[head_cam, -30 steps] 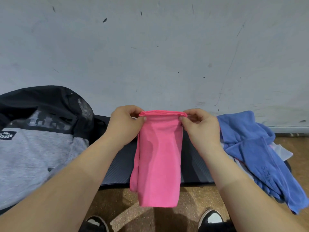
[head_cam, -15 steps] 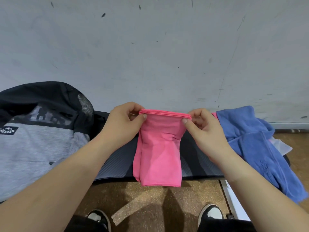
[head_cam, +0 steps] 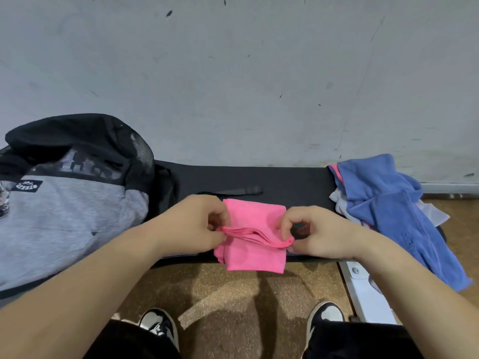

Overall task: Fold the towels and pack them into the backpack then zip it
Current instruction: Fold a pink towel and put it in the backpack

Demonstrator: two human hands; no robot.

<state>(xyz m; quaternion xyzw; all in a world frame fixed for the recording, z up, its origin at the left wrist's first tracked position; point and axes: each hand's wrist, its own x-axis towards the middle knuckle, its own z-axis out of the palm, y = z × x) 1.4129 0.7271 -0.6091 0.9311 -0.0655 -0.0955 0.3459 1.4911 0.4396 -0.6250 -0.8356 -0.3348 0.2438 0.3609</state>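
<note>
A pink towel [head_cam: 255, 216] lies folded on the dark bench [head_cam: 285, 182], its near part hanging over the front edge. My left hand [head_cam: 197, 224] pinches the stacked edges at the towel's left side. My right hand [head_cam: 316, 234] pinches the same edges at the right side. A grey and black backpack [head_cam: 64, 203] sits at the left end of the bench, its black top flap bulging upward. A heap of unfolded towels, blue [head_cam: 388, 203] on top with white and pink beneath, lies at the right end.
A black strap [head_cam: 233, 190] lies on the bench behind the pink towel. A grey wall rises right behind the bench. A white bench leg [head_cam: 363, 286] stands at the lower right. My two shoes rest on the brown floor [head_cam: 233, 288] below.
My hands have lowered the pink towel from hanging in the air onto the bench, doubling it over so its far half lies flat on the surface.
</note>
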